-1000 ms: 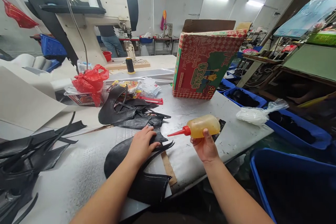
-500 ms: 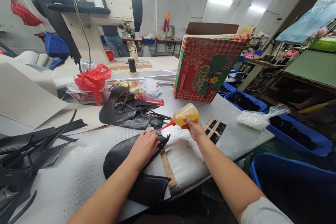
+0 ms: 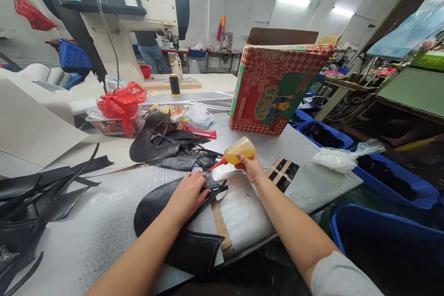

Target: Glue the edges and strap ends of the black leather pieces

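Right hand (image 3: pixel 249 166) clasping slanted bottle (image 3: pixel 238 149), nozzle (image 3: pixel 218 163) down-left; left hand (image 3: pixel 190 190) flattened on leather (image 3: pixel 152 202).

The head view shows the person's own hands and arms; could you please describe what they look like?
The bare left hand and bare right hand wear no visible gloves or watch. A light grey cloth sleeve covers part of the right arm; none shows on the left arm.

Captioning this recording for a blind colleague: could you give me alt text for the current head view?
A person's right hand holds a tilted bottle of yellow liquid, its red nozzle pointing down at a black piece under the left hand on a table. Behind stand a sewing machine and a box.
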